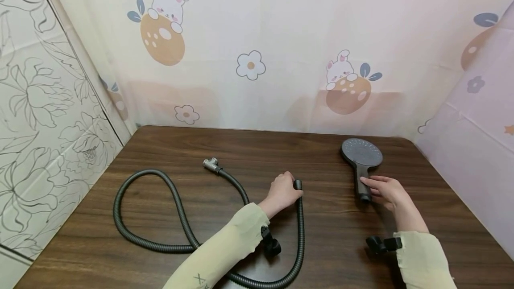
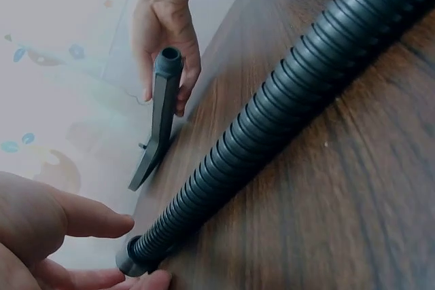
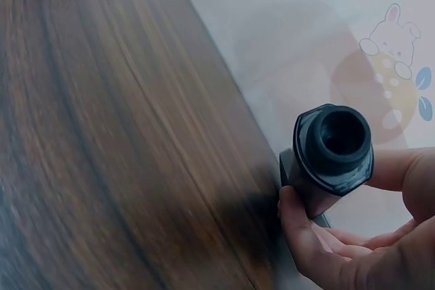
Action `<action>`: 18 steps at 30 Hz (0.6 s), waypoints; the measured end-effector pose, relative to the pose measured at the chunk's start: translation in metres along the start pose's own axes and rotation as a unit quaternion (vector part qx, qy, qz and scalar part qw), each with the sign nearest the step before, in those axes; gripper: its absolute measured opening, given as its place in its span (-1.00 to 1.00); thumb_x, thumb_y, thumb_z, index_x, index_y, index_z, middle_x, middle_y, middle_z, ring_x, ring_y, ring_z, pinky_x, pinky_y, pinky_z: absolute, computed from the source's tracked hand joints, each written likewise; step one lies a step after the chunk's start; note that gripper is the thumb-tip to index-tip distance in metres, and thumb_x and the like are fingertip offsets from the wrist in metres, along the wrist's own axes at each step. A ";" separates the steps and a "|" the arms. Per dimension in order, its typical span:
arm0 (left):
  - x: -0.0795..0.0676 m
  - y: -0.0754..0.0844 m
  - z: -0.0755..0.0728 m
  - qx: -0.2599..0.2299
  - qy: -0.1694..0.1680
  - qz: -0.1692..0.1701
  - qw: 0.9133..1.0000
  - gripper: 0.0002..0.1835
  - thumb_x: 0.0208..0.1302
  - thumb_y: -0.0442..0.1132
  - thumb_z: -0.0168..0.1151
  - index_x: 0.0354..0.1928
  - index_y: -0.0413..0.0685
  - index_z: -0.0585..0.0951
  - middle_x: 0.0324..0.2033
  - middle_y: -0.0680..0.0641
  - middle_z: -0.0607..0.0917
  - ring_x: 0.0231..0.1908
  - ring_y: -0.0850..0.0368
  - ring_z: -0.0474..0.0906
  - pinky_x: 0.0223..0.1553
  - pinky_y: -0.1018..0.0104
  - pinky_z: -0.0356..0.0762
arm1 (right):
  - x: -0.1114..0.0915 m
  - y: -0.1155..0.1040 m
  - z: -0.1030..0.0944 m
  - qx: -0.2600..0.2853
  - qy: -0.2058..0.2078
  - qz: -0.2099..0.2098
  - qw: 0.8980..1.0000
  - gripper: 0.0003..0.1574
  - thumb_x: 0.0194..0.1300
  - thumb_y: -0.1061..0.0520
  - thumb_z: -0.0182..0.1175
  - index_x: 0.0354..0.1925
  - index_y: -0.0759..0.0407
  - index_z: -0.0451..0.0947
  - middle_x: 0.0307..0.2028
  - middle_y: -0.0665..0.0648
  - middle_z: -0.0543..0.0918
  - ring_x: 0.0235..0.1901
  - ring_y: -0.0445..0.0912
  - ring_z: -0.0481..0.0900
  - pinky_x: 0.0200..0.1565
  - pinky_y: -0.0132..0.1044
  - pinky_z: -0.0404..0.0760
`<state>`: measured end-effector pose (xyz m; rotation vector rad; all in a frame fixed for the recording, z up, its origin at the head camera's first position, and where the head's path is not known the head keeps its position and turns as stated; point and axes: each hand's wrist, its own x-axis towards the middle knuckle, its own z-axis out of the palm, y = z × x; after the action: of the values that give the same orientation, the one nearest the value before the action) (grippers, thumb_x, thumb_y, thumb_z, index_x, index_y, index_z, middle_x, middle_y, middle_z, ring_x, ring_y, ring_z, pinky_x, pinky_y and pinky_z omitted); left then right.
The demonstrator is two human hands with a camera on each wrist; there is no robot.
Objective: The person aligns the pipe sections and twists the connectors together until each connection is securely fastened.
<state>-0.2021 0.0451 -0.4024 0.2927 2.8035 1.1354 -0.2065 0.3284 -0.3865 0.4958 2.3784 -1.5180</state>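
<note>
My left hand (image 1: 282,193) is at the end of a dark ribbed shower hose (image 1: 300,231). In the left wrist view, fairly straight fingers (image 2: 95,219) lie on either side of the hose's end collar (image 2: 128,260). A small gap shows between the upper finger and the collar, while the lower fingertips seem to touch it. On the right, my right hand (image 1: 387,193) holds a grey shower head (image 1: 362,152) by its handle, thumb on one side and fingers on the other. The handle's open round end (image 3: 342,134) faces the right wrist camera.
The hose loops over the wooden table (image 1: 341,244), crossing itself under the left forearm. Its other end has a silver metal fitting (image 1: 210,163). A printed curtain (image 1: 257,101) hangs along the table's back edge. Each wrist wears a black camera mount (image 1: 271,244).
</note>
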 end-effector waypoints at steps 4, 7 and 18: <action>0.002 0.003 0.002 0.027 -0.003 0.001 1.000 -0.70 0.11 -0.17 0.27 -0.22 -0.21 0.47 -0.30 -0.14 0.53 -0.24 -0.06 0.50 -0.22 0.20 0.50 | 0.001 -0.001 0.002 0.026 -0.010 0.006 1.000 0.15 0.16 -0.22 0.15 0.34 0.47 -0.15 0.03 0.27 0.32 -0.18 -0.17 0.42 -0.23 -0.40 0.59; 0.003 0.003 0.004 0.040 -0.006 -0.002 0.999 -0.63 0.14 -0.17 0.25 -0.11 -0.27 0.46 -0.21 -0.20 0.52 -0.17 -0.10 0.50 -0.19 0.17 0.52 | 0.001 -0.001 0.002 0.049 -0.021 0.009 0.999 0.15 0.14 -0.18 0.18 0.34 0.47 -0.15 -0.16 0.05 0.41 -0.30 -0.29 0.41 -0.25 -0.42 0.59; 0.006 0.009 0.008 0.086 0.010 -0.035 0.996 -0.45 0.07 -0.05 0.31 0.00 -0.28 0.44 -0.23 -0.17 0.54 -0.24 -0.07 0.54 -0.27 0.22 0.56 | 0.003 0.000 0.004 0.088 -0.049 -0.001 0.995 0.05 0.22 -0.03 0.16 0.31 0.54 -0.17 -0.43 -0.17 0.45 -0.43 -0.37 0.45 -0.31 -0.46 0.59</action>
<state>-0.2053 0.0584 -0.4024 0.1954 2.9098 0.8886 -0.2093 0.3250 -0.3890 0.4452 2.1838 -1.7205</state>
